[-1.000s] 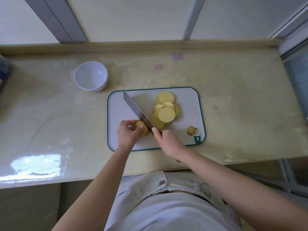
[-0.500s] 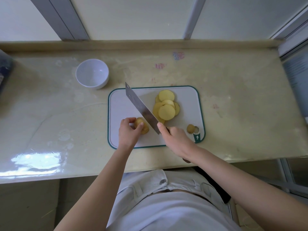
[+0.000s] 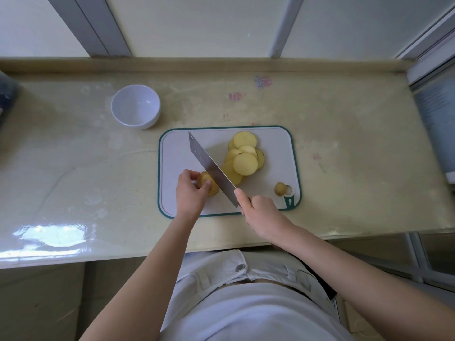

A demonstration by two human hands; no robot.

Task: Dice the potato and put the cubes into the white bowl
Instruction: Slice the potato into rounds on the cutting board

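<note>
On the white cutting board (image 3: 273, 148) with a green rim, my left hand (image 3: 190, 193) pinches the small remaining potato piece (image 3: 206, 181). My right hand (image 3: 261, 211) grips the handle of a cleaver (image 3: 211, 167), whose blade angles across the board and rests against the right side of that piece. A pile of several round potato slices (image 3: 243, 158) lies right of the blade. A small potato end (image 3: 280, 188) sits at the board's near right corner. The white bowl (image 3: 135, 107) stands empty on the counter, beyond the board to the left.
The pale yellow counter (image 3: 344, 168) carries a glare patch at the near left. A dark object (image 3: 6, 94) is cut off at the left edge. A raised ledge and window frames run along the back. A grey appliance (image 3: 440, 124) stands at the right.
The cleaver has lifted slightly and shifted onto the held potato piece; another slice lies against the pile. My left hand has kept its hold on the piece.
</note>
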